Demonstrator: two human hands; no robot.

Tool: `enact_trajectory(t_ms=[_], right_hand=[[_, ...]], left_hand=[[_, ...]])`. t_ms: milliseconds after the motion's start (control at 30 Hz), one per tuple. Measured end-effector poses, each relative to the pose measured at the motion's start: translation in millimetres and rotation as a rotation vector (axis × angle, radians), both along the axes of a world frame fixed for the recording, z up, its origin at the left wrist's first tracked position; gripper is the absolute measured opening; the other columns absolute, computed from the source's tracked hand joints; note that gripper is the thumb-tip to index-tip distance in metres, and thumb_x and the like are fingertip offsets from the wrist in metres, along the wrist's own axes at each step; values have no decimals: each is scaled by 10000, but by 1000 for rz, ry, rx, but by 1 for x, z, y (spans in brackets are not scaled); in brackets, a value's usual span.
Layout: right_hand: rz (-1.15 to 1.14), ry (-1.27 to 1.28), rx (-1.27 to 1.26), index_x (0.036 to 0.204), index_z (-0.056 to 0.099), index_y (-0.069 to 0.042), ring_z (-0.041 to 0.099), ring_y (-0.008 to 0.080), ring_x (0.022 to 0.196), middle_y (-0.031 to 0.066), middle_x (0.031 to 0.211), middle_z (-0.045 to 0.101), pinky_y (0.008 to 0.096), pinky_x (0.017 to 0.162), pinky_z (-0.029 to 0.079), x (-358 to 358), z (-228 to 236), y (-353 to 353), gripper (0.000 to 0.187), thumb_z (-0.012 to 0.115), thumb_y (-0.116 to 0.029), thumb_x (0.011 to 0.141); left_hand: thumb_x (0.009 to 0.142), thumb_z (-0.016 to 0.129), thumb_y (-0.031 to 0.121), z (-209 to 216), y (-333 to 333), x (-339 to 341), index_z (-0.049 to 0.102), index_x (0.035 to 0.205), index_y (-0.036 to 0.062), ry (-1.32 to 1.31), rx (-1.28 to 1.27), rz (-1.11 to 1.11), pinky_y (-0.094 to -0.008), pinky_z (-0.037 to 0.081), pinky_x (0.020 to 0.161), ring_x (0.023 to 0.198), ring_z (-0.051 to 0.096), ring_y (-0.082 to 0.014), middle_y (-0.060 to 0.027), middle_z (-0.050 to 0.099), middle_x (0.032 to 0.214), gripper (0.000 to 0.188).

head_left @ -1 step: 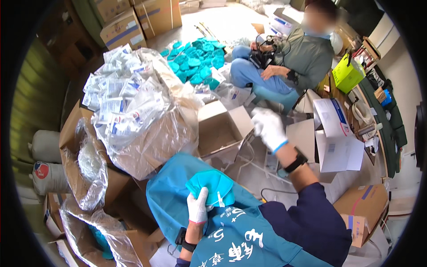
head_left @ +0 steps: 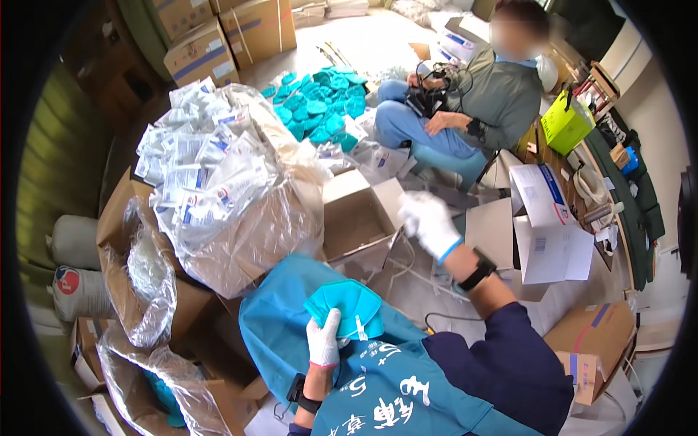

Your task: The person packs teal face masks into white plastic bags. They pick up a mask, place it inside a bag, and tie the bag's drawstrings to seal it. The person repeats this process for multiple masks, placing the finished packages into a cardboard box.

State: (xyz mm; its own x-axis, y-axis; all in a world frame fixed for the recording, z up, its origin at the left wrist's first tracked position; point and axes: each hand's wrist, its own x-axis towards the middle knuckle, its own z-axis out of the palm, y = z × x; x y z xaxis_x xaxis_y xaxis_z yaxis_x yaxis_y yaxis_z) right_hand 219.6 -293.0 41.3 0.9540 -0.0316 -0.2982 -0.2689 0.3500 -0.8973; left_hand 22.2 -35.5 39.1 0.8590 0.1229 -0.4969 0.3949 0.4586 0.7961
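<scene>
My left hand, in a white knit glove, is closed on a small stack of teal folded face masks. The masks are fanned slightly, with a short white strap showing on the lower right side. They are held over the teal apron on my lap. Also gloved in white, my right hand is raised at the right edge of an open cardboard box. Motion smears its fingers, and I cannot make out anything in them.
Packets in clear plastic are heaped on a bagged carton at left. Beyond lies a pile of loose teal masks, beside a seated person holding a dark device. An open white carton stands at right; plastic-lined boxes are at lower left.
My right hand has shifted a little left and down, toward the open cardboard box. My left hand keeps its hold on the masks almost in place. The seated person's head has turned slightly.
</scene>
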Motion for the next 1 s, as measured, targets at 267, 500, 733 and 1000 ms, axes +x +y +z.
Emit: enact_trajectory(t_ms=[267, 500, 733, 1000], right_hand=[[838, 131, 310, 1247, 624, 19, 615, 153, 1084, 64, 1177, 665, 305, 966, 491, -92, -63, 90, 375, 586, -263, 1004], [746, 139, 99, 1118, 673, -83, 601, 50, 894, -46, 994, 653, 227, 796, 510, -92, -30, 91, 284, 549, -325, 1035], [675, 368, 352, 1118, 659, -72, 643, 99, 872, -16, 996, 678, 261, 764, 545, -111, -19, 102, 227, 569, -259, 1025], [773, 306, 287, 1144, 625, -82, 617, 86, 754, -17, 914, 652, 248, 661, 527, -123, -17, 117, 239, 542, -279, 1037]], left_hand=[[982, 624, 165, -4, 1, -3, 606, 1116, -11, -59, 125, -87, -205, 444, 463, 568, 574, -71, -30, 665, 828, 222], [984, 549, 16, 12, 2, -5, 297, 1525, -8, -268, 158, 124, -318, 435, 1040, 1176, 542, -163, -122, 524, 1359, 597], [978, 580, 22, -7, 23, -13, 567, 1311, -41, -276, 273, 137, -249, 535, 792, 911, 635, -98, -72, 683, 1084, 339], [1035, 558, 266, 11, 29, -12, 610, 1134, 32, -224, 329, 394, -198, 462, 501, 635, 586, -55, -6, 659, 887, 259]])
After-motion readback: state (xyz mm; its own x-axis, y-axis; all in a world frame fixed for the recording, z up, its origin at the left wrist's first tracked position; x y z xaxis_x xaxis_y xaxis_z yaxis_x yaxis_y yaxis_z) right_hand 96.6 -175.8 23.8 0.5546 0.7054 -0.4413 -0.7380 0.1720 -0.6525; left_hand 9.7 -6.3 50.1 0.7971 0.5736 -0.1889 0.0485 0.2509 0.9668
